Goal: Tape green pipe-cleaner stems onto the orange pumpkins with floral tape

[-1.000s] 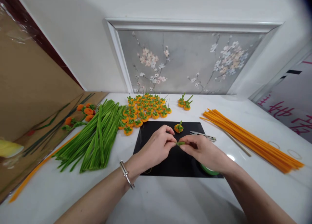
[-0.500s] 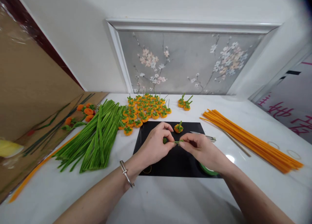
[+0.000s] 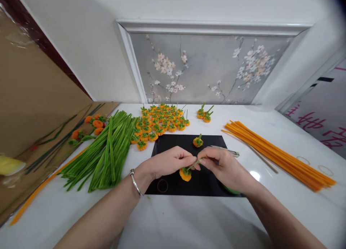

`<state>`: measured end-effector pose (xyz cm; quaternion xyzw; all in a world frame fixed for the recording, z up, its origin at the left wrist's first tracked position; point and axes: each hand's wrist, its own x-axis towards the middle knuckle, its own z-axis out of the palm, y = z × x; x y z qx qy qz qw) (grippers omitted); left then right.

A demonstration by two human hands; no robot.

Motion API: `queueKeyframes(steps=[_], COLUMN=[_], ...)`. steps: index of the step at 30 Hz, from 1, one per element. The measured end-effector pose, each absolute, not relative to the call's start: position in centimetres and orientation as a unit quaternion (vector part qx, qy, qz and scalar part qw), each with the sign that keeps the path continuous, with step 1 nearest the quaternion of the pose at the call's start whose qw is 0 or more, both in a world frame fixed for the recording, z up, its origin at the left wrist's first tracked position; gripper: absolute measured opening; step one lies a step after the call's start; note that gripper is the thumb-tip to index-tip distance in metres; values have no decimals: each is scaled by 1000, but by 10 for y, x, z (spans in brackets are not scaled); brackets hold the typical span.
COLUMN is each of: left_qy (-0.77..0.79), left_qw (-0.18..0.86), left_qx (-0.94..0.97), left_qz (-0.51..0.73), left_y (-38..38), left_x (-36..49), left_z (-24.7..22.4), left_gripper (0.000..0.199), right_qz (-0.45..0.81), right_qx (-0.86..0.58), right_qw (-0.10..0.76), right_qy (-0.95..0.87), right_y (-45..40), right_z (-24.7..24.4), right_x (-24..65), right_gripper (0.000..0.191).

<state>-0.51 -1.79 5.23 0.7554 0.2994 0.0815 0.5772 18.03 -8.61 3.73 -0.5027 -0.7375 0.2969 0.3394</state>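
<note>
An orange flower with a green base point(image 3: 185, 174) hangs under the fingertips of my left hand point(image 3: 170, 161), over the black mat point(image 3: 173, 187). Its thin green stem runs between both hands. My left hand pinches the stem near the flower, and the fingers of my right hand point(image 3: 223, 166) are closed on the stem's upper end. Another orange flower point(image 3: 198, 142) with a green stem lies on the mat just beyond my hands. Scissors point(image 3: 232, 152), partly hidden, lie behind my right hand.
Green fuzzy stems point(image 3: 108, 155) are piled at left, orange ones point(image 3: 278, 155) at right. Many finished flowers point(image 3: 159, 121) stand near the wall, two more point(image 3: 207, 117) apart. A green roll point(image 3: 231, 189) is partly under my right wrist. A rubber band point(image 3: 162, 186) lies on the mat.
My left hand has turned and flattened, with its wrist slightly left and the bracelet shifted. The orange flower head, hidden before, now shows below the fingers. My right hand has barely moved.
</note>
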Motion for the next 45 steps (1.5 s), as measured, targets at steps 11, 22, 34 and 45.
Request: queueKeyframes(steps=[11, 22, 34, 45], left_qy=[329, 341, 307, 321], left_qw=[630, 559, 712, 673], left_qx=[683, 733, 618, 650], left_qz=[165, 184, 130, 147], left_y=[-19, -23, -20, -20], left_x=[-2, 0, -3, -2], left_z=[40, 43, 48, 42], left_gripper=[13, 12, 39, 31], right_qz=[311, 288, 299, 308], right_qx=[-535, -550, -495, -527], right_qw=[342, 346, 334, 301], right_qy=[-707, -704, -744, -733], right_y=[-87, -89, -88, -88], right_z=[38, 39, 40, 39], right_x=[180, 177, 177, 182], right_gripper=[19, 18, 23, 20])
